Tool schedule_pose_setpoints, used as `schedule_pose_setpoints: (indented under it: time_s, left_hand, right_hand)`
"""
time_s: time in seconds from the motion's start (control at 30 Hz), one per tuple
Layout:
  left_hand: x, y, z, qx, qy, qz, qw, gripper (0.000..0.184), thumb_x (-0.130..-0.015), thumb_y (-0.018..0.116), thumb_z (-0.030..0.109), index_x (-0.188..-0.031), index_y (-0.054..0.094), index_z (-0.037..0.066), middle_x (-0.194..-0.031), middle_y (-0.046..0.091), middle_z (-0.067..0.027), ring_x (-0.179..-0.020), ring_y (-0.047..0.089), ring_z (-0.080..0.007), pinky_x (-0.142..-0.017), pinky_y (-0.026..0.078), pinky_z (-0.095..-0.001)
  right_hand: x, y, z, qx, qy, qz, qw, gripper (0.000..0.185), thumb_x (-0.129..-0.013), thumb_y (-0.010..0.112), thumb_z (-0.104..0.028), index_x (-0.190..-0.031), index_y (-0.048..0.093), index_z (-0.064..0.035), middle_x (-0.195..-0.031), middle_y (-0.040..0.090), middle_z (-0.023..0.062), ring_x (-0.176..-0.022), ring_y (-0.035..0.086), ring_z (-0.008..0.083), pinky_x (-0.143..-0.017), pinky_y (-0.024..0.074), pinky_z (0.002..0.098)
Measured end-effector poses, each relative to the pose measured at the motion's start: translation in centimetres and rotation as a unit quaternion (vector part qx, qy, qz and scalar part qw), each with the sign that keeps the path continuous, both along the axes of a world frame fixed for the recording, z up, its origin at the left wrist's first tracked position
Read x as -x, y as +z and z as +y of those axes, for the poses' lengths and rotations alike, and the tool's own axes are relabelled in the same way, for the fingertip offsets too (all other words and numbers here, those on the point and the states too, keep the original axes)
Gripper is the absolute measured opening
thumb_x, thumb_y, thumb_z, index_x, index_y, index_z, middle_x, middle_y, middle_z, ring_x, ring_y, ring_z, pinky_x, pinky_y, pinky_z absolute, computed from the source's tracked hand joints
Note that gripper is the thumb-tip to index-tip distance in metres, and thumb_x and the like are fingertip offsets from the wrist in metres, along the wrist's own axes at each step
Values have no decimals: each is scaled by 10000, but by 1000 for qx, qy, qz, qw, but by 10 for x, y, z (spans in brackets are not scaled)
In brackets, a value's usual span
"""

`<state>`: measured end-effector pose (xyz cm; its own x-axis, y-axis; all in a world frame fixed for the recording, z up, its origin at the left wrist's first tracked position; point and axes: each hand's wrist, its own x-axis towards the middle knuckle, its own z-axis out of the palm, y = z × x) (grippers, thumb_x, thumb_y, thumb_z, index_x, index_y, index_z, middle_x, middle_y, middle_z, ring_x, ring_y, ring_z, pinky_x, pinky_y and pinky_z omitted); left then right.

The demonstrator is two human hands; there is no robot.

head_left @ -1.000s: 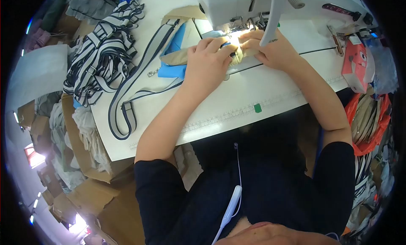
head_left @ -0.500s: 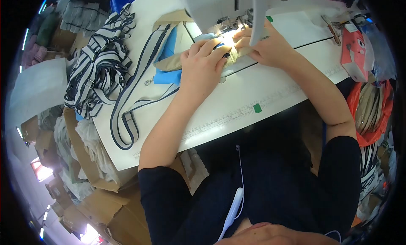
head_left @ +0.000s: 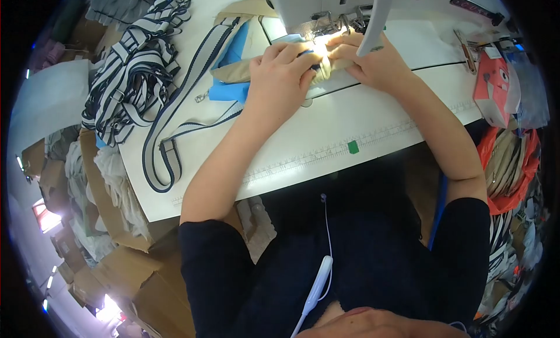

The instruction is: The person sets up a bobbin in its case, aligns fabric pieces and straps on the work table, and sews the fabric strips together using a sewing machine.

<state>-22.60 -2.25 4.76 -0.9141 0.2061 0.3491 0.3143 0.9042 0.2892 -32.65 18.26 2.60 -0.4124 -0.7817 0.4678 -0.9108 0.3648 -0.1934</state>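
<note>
At the lit needle area of a white sewing machine (head_left: 318,5), both hands hold a beige fabric piece (head_left: 233,73). My left hand (head_left: 279,75) grips it from the left, fingers bent over it and thumb at its near edge. From the right, my right hand (head_left: 376,63) pinches the folded part close to the presser foot; glare and fingers hide the exact contact. Blue fabric (head_left: 228,93) sticks out left of my left hand. A grey strap with dark edges (head_left: 198,66) loops over the table, and a small metal clasp (head_left: 202,97) lies near the blue fabric.
A heap of striped straps (head_left: 131,75) lies on the table's left side. A ruler strip (head_left: 291,169) runs along the front edge. At right are tweezers (head_left: 465,49), a pink box (head_left: 492,90) and a red bag (head_left: 513,174) of beige pieces. Cardboard boxes (head_left: 131,285) stand lower left.
The view has shifted slightly, so the machine appears a little further right and the table front a little higher. Both hands keep hold of the beige fabric, almost unmoved.
</note>
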Motion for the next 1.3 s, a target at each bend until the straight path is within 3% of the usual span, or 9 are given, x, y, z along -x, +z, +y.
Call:
schedule_pose_setpoints:
  time_s: [0.3, 0.4, 0.5, 0.83, 0.93, 0.97, 1.07, 1.13, 1.3]
  left_hand:
    - [-1, -2, 5, 11, 0, 9, 1000, 235, -790, 695, 167, -1024, 689, 177, -1133, 609, -3, -1116, 530, -224, -862, 383, -417]
    - [0, -1, 6, 11, 0, 1, 1000, 231, -785, 698, 168, -1016, 688, 172, -1132, 609, -2, -1116, 530, -223, -864, 383, -418]
    - [0, -2, 7, 10, 0, -5, 1000, 228, -782, 700, 166, -1010, 686, 165, -1130, 608, -1, -1113, 531, -223, -863, 384, -417]
    - [-3, -1, 3, 2, -30, 58, 998, 322, -739, 744, 235, -1022, 664, 104, -1143, 604, -29, -1117, 525, -234, -880, 380, -420]
    - [0, 11, 3, -15, -56, 40, 998, 397, -711, 774, 243, -1048, 649, 75, -1056, 641, -80, -1014, 583, -265, -829, 434, -395]
    - [2, 11, 3, -29, -44, 9, 999, 380, -726, 763, 224, -1054, 645, 71, -1022, 653, -90, -968, 603, -273, -803, 452, -387]
    - [9, 10, -1, -88, -2, -5, 996, 246, -831, 661, 108, -1064, 636, 34, -897, 695, -142, -760, 664, -304, -702, 511, -352]
    - [12, 8, -1, -119, 16, 3, 993, 170, -810, 640, 108, -977, 647, 72, -695, 639, -146, -647, 623, -338, -596, 483, -418]
    - [13, 4, -2, -150, 41, -18, 988, 213, -849, 646, 100, -1058, 648, 60, -900, 708, -115, -748, 681, -233, -696, 506, -319]
  right_hand:
    - [-4, 8, 5, -33, -9, 7, 999, 217, -773, 655, -119, -971, 651, -207, -1123, 636, -84, -1144, 540, 146, -1109, 273, 482]
    - [-3, 6, 5, -30, -11, 23, 999, 206, -767, 658, -128, -961, 652, -195, -1115, 641, -66, -1161, 528, 207, -1107, 281, 500]
    - [-11, 14, 3, -77, -74, 12, 994, 241, -743, 666, -119, -968, 659, -208, -1124, 643, -59, -1127, 545, 247, -1104, 280, 517]
    - [-6, 11, -1, 20, 64, 45, 997, 155, -781, 648, -108, -927, 645, -162, -971, 639, -28, -918, 591, 175, -1092, 296, 502]
    - [0, 7, 1, 38, 23, -43, 998, 139, -802, 624, -112, -938, 629, -145, -983, 634, -19, -898, 587, 190, -1027, 350, 459]
    - [0, 7, -5, 151, 19, -96, 984, 107, -811, 606, -106, -914, 626, -128, -952, 623, -11, -883, 582, 205, -955, 381, 415]
    - [6, 3, -9, 191, -20, -294, 936, 187, -896, 643, -217, -966, 634, -44, -903, 664, 124, -767, 600, 229, -716, 483, 336]
    - [5, 6, -14, 203, -31, -305, 930, 149, -895, 626, -156, -947, 632, -16, -825, 662, 116, -735, 606, 218, -678, 478, 328]
    - [9, 3, -13, 211, -5, -333, 919, 149, -892, 622, -168, -926, 645, -25, -795, 653, 113, -748, 619, 234, -722, 477, 342]
